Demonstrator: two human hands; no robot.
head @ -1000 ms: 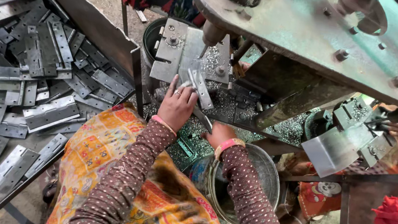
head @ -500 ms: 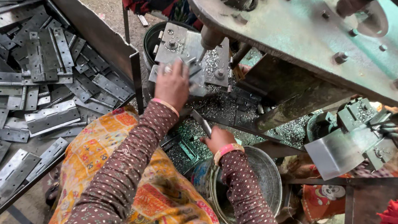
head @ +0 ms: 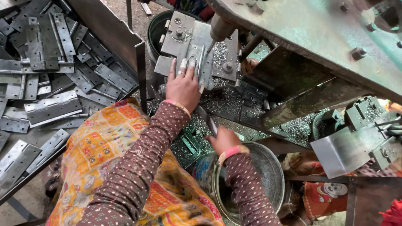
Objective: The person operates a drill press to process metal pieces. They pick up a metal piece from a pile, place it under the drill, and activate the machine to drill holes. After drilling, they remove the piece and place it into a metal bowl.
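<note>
Metal strip (head: 199,67) sits upright-ish on the grey die block (head: 191,43) of the big green press (head: 323,31), right under the punch (head: 220,28). Left hand (head: 182,88) is flat on the block, fingers spread, steadying the strip. Looks like the positioning step; a punch would want those fingers pulled clear, and room there is tight. Right hand (head: 223,140) pinches another strip (head: 208,121) above the steel bowl (head: 254,181). Hinge pile (head: 28,66) lies left.
</note>
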